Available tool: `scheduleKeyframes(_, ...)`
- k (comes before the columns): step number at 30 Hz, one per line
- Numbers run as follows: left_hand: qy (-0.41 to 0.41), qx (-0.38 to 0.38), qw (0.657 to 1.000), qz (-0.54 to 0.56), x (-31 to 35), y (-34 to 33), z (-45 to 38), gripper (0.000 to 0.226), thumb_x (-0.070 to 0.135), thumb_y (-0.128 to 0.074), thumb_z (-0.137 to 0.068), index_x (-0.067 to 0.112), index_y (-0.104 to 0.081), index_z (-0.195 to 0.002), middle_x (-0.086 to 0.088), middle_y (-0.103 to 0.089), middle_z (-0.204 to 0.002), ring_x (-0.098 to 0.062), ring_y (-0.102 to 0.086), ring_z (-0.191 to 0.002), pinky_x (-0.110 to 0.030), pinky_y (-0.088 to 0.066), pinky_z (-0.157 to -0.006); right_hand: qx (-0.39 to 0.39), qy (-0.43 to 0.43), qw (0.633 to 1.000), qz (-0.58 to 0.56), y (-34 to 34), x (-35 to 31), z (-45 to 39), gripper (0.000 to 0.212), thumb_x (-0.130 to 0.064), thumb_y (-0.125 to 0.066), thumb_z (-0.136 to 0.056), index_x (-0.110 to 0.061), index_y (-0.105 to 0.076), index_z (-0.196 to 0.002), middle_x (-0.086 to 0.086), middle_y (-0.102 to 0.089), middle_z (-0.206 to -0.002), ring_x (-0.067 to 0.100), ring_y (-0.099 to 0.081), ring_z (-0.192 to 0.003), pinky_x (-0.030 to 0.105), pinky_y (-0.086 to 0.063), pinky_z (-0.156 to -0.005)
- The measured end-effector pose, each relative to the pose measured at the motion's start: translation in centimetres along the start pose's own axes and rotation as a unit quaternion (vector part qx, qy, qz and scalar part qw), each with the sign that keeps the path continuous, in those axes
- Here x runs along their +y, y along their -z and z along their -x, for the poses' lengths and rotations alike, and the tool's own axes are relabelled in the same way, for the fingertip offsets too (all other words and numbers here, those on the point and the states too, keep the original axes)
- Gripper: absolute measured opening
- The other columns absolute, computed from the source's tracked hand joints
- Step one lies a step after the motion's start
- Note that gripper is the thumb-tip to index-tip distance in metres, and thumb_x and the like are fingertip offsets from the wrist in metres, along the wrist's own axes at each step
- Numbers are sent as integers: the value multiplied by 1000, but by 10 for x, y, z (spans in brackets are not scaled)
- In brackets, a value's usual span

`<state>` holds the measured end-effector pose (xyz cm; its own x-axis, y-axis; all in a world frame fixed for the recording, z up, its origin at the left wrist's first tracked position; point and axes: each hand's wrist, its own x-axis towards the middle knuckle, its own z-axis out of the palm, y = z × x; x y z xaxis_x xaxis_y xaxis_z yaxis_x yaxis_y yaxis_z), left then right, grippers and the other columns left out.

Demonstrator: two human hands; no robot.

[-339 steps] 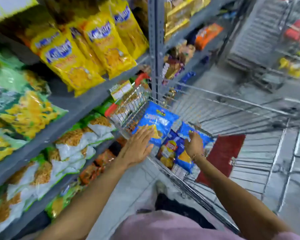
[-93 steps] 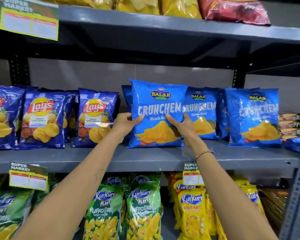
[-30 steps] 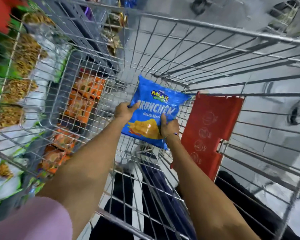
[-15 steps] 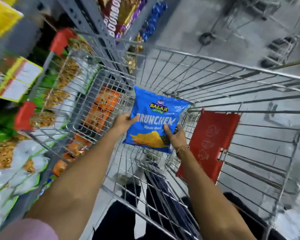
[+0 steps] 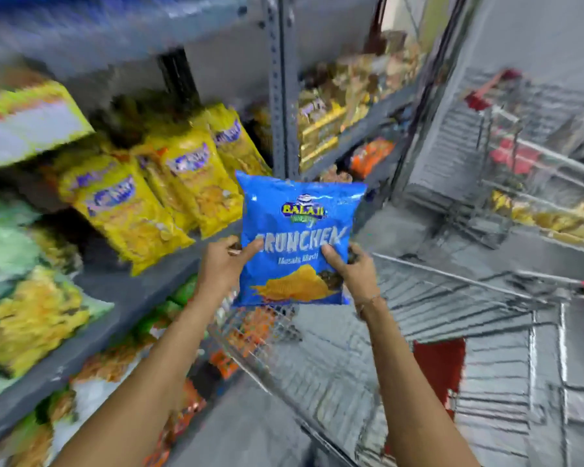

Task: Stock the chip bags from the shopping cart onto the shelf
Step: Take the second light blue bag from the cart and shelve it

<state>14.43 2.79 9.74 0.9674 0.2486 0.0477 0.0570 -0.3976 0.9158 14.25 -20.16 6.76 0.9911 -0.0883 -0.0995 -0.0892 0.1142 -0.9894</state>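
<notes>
I hold one blue Balaji Crunchem chip bag [image 5: 297,227] upright in front of me, above the near left corner of the wire shopping cart [image 5: 452,305]. My left hand [image 5: 225,264] grips its left edge and my right hand [image 5: 354,267] grips its right edge, thumbs on the front. The grey shelf unit [image 5: 125,291] runs along the left. The view is blurred by motion.
Yellow snack bags [image 5: 169,183] lean on the shelf at hand height, green and white bags [image 5: 21,298] lie further left and below. A grey upright post [image 5: 284,96] stands behind the bag. A red cart flap [image 5: 439,369] sits at lower right; another cart [image 5: 536,163] stands far right.
Both hands have lifted the blue bag up out of the cart, and my view has swung up and left toward the shelves.
</notes>
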Motion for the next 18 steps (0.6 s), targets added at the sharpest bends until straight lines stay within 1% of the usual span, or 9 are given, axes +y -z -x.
scheduleKeyframes(1,-26,27,999,14,23,16,3,38,30,-74,-77,21,-52,-48,7,-50,-43,2,-40,-45,-26,-34,-51,-5,31,999,-5,-10,-25,1,10,-8,-71,-81,-7,-67,-90,-13,-74,-64,0,-66,-57,17,-55,-56)
scheduleKeyframes(3,-70,68,995,20,66,47,13,33,37,-73,-75,19,-57,-53,-2,-65,-52,-1,-47,-51,-29,-41,-52,-17,86,996,-21,-31,-72,6,9,-7,-70,-82,-14,-67,-86,-10,-75,-72,4,-67,-67,20,-56,-66)
scheduleKeyframes(4,-96,88,991,25,84,62,17,30,37,-73,-75,18,-60,-56,0,-70,-56,5,-49,-50,-24,-46,-51,-28,111,993,-26,-42,-95,8,9,-9,-70,-82,-16,-67,-86,-5,-75,-79,9,-68,-74,25,-56,-73)
scheduleKeyframes(6,-144,142,979,12,115,92,25,31,35,-73,-78,21,-57,-55,10,-65,-48,10,-49,-42,-8,-35,-44,-57,155,986,-30,-61,-136,14,6,-17,-71,-82,-21,-70,-87,3,-74,-90,19,-68,-85,35,-56,-82)
scheduleKeyframes(8,-167,182,969,-15,145,120,32,34,44,-68,-79,23,-55,-55,9,-54,-45,7,-48,-41,-13,-33,-42,-82,189,978,-38,-79,-177,20,6,-25,-71,-81,-24,-72,-86,1,-75,-91,18,-69,-87,33,-57,-83)
scheduleKeyframes(10,-206,221,953,-30,171,148,34,40,50,-65,-79,16,-59,-58,2,-56,-49,4,-49,-44,-15,-39,-45,-110,221,968,-46,-99,-217,25,11,-33,-71,-79,-24,-73,-86,0,-76,-92,16,-70,-86,30,-58,-82)
scheduleKeyframes(12,-236,256,937,-28,196,173,33,46,54,-64,-78,13,-61,-58,-2,-58,-51,-2,-47,-48,-27,-44,-52,-132,242,960,-54,-117,-252,27,23,-40,-72,-75,-22,-72,-91,8,-75,-100,22,-69,-93,37,-56,-87)
scheduleKeyframes(15,-266,304,914,-27,228,206,28,51,59,-62,-77,22,-42,-48,7,-41,-41,-4,-36,-42,-25,-32,-47,-187,261,944,-78,-147,-295,18,33,-41,-74,-76,-20,-72,-101,5,-76,-106,21,-71,-99,33,-58,-83)
scheduleKeyframes(18,-277,345,896,-36,253,237,15,61,56,-62,-80,22,-21,-48,-1,-24,-42,-14,-22,-44,-26,-16,-44,-227,260,933,-100,-186,-327,-4,53,-44,-78,-71,-17,-67,-116,7,-72,-116,24,-69,-107,41,-55,-93)
